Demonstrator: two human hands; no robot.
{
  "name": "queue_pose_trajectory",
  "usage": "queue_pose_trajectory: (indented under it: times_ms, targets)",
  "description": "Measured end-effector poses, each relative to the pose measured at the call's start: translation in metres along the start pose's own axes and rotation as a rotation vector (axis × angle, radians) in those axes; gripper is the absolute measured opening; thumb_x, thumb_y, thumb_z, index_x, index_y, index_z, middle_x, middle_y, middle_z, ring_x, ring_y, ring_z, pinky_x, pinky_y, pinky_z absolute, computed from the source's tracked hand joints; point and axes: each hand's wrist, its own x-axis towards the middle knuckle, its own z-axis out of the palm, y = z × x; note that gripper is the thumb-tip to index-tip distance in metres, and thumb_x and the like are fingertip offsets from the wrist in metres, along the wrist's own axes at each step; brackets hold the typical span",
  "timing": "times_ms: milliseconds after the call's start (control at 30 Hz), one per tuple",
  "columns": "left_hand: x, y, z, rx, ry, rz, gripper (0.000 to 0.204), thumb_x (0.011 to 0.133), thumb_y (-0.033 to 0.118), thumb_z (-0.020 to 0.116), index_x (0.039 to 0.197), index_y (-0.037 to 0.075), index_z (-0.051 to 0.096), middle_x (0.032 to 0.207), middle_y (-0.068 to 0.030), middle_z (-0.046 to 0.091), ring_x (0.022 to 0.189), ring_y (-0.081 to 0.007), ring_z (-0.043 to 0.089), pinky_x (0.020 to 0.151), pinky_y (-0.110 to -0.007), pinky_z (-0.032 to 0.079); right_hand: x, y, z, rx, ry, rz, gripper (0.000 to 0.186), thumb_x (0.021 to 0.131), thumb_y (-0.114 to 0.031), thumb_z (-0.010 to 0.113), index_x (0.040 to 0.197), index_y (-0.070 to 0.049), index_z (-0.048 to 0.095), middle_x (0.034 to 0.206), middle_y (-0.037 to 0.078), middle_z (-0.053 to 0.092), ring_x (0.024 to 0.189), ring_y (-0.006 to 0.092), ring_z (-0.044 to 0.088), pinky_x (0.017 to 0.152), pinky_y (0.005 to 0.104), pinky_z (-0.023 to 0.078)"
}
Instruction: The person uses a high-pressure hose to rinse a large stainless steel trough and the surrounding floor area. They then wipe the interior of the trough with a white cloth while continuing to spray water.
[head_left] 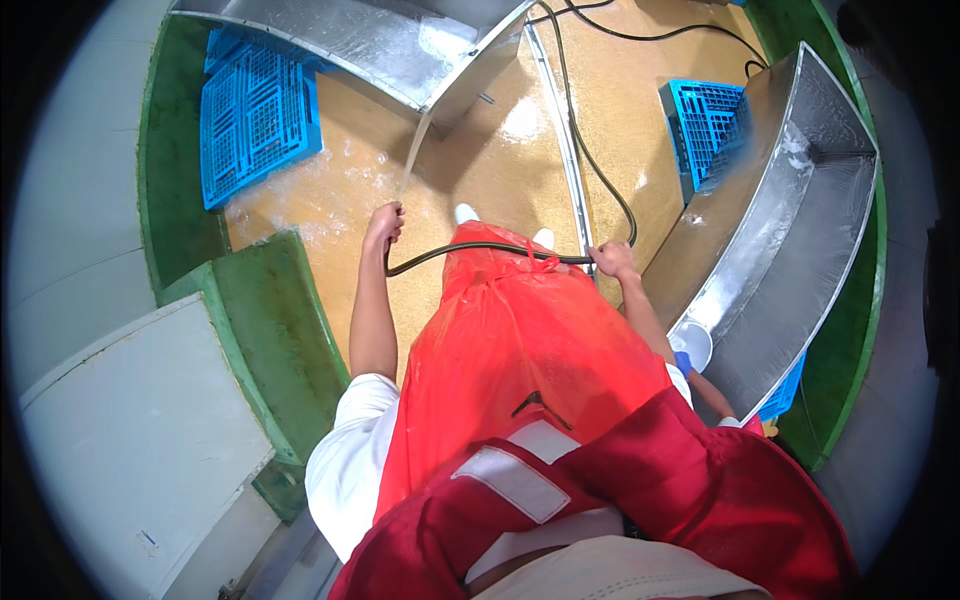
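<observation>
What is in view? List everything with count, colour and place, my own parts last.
Hose: at least 1, dark, across both hands and over the floor
Stream: 1, whitish, below the upper tub's corner
Steel tubs: 2, silver, top and right
Pallets: at least 3, blue, left and right
Green structures: several, left and right
Flat panel: 1, whitish, lower left
Strip: 1, pale, along floor
Floor: tan, wet, centre
Round container: 1, white, right tub's near end
Co-worker's gloved hand: 1, blue, beside it
Apron: 1, red, centre
Shoes: 2, white, beyond apron
Left hand, right hand: bare, gripping hose
</observation>
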Motion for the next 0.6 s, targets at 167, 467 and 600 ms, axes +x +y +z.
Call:
queue_pose_trajectory:
  times_ms: [167,467,600]
  targets:
    - [-0.030,0.060,0.054,0.030,-0.077,0.155,0.019,0.089,0.027,0.046,0.084,0.010,0.052,0.051,0.0042,0.037,0.038,-0.0082,0.029,0.036,-0.027,0.022,0.013,0.030,0.002,0.014,-0.032,0.030,0.054,0.086,-0.053,0.046,0.083,-0.007,0.074,0.095,0.020,0.068,0.098,0.0342,0.062,0.092,0.0428,0.044]
    - [-0.048,0.092,0.085,0.038,-0.101,0.215,0.019,0.088,0.024,0.047,0.079,0.009,0.053,0.053,0.0029,0.039,0.038,-0.0080,0.030,0.036,-0.027,0.022,-0.003,0.039,0.014,0.105,-0.054,0.142,0.059,0.085,-0.053,0.044,0.094,-0.001,0.072,0.106,0.022,0.066,0.104,0.0351,0.061,0.098,0.0413,0.041]
    - [-0.033,0.077,0.078,0.070,-0.045,0.143,0.019,0.089,0.025,0.045,0.081,0.009,0.052,0.053,0.0031,0.039,0.038,-0.0087,0.031,0.036,-0.028,0.022,0.002,0.044,0.018,0.127,-0.084,0.179,0.061,0.085,-0.053,0.044,0.099,0.000,0.071,0.109,0.021,0.065,0.108,0.0360,0.059,0.100,0.0408,0.041]
